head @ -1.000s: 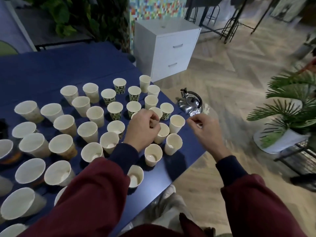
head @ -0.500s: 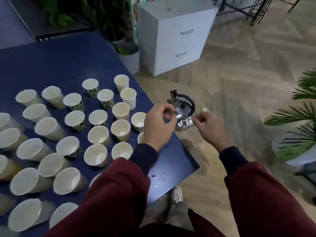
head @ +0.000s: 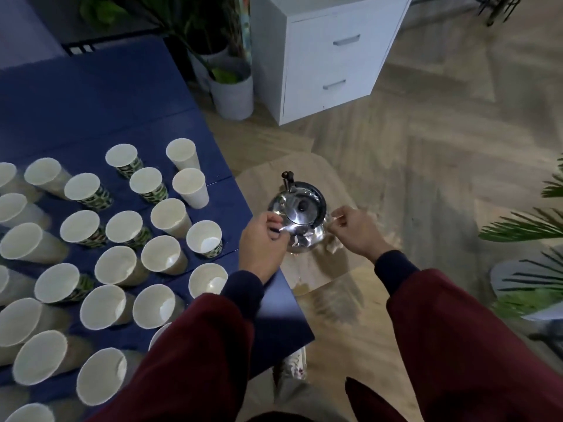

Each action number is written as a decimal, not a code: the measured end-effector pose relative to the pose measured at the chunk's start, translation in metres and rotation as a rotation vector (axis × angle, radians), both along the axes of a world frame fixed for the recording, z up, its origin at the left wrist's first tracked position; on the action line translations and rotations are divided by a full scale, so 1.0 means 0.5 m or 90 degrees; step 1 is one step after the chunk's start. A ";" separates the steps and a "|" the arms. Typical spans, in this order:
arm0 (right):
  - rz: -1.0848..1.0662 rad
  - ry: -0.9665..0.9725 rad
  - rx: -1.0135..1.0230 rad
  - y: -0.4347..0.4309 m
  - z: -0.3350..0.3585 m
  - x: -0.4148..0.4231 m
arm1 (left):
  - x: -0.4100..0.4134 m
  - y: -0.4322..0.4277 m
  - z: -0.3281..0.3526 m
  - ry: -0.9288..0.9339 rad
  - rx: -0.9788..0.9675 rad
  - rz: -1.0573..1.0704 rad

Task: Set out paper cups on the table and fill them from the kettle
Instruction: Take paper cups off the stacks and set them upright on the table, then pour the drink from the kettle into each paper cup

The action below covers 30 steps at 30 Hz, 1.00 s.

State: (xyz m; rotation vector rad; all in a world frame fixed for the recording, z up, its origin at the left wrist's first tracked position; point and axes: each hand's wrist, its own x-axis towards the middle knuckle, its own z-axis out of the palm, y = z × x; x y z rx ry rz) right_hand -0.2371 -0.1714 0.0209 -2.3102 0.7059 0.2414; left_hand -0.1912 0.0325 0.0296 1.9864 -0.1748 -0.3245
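Several paper cups (head: 166, 216), plain white or green-patterned, stand crowded on the blue table (head: 91, 111); a few near the table's right edge hold a little liquid. A shiny steel kettle (head: 300, 208) with a dark lid knob sits on a light wooden stool (head: 304, 169) just off that edge. My left hand (head: 262, 242) is at the kettle's left side, with fingers pinched on a thin shiny piece that looks like its handle. On the kettle's right side, my right hand (head: 355, 231) pinches the other end.
A white drawer cabinet (head: 329, 56) stands on the wooden floor behind the stool. A white plant pot (head: 233, 92) sits by the table's far corner. Palm fronds (head: 530, 229) reach in from the right. A shoe (head: 294, 363) shows below the table corner.
My left hand has left the cups and moved right to the kettle. My right hand stays beside the kettle. The view has swung right and down.
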 end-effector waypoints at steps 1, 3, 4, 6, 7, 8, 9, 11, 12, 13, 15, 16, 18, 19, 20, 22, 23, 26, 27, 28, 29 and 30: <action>-0.001 0.017 0.000 -0.003 -0.002 0.005 | 0.007 -0.002 -0.005 0.003 -0.004 0.002; -0.002 0.044 -0.005 -0.010 -0.012 0.017 | 0.022 -0.002 -0.012 0.005 -0.016 0.009; 0.002 0.058 -0.007 -0.013 -0.016 0.023 | 0.029 -0.002 -0.014 0.005 -0.023 0.015; -0.003 0.071 0.000 -0.018 -0.030 0.036 | 0.042 -0.001 -0.023 0.014 -0.019 0.029; -0.003 0.077 0.006 -0.021 -0.038 0.040 | 0.044 -0.001 -0.029 0.023 -0.012 0.037; -0.004 0.080 0.015 -0.023 -0.043 0.044 | 0.043 -0.003 -0.032 0.032 -0.012 0.042; -0.010 0.079 0.029 -0.027 -0.049 0.049 | 0.044 -0.007 -0.035 0.038 -0.015 0.045; -0.023 0.073 0.067 -0.039 -0.054 0.066 | 0.053 -0.023 -0.038 0.037 -0.005 0.052; -0.027 0.070 0.096 -0.046 -0.058 0.075 | 0.061 -0.034 -0.039 0.031 0.006 0.058; -0.033 0.067 0.135 -0.056 -0.065 0.088 | 0.072 -0.049 -0.043 0.028 0.016 0.074; -0.064 0.051 0.224 -0.067 -0.078 0.106 | 0.092 -0.080 -0.046 0.029 0.026 0.100; -0.076 0.047 0.256 -0.076 -0.084 0.113 | 0.099 -0.101 -0.049 0.041 0.028 0.113; -0.087 0.037 0.288 -0.094 -0.102 0.130 | 0.111 -0.143 -0.046 0.076 0.030 0.134; -0.086 0.038 0.310 -0.104 -0.113 0.137 | 0.117 -0.163 -0.049 0.092 0.034 0.136; -0.077 0.040 0.337 -0.112 -0.119 0.143 | 0.125 -0.181 -0.053 0.098 0.048 0.132; -0.041 0.047 0.367 -0.125 -0.130 0.153 | 0.142 -0.206 -0.062 0.108 0.097 0.120; -0.033 0.057 0.371 -0.131 -0.133 0.158 | 0.148 -0.215 -0.064 0.115 0.110 0.120; -0.027 0.055 0.392 -0.138 -0.138 0.175 | 0.165 -0.226 -0.072 0.106 0.145 0.131; -0.020 0.058 0.416 -0.135 -0.136 0.178 | 0.167 -0.226 -0.073 0.103 0.165 0.123; -0.007 0.059 0.451 -0.130 -0.132 0.179 | 0.169 -0.226 -0.076 0.102 0.180 0.110; 0.009 0.060 0.484 -0.124 -0.129 0.179 | 0.174 -0.226 -0.075 0.097 0.193 0.095; 0.022 0.059 0.508 -0.116 -0.124 0.177 | 0.179 -0.225 -0.077 0.089 0.203 0.079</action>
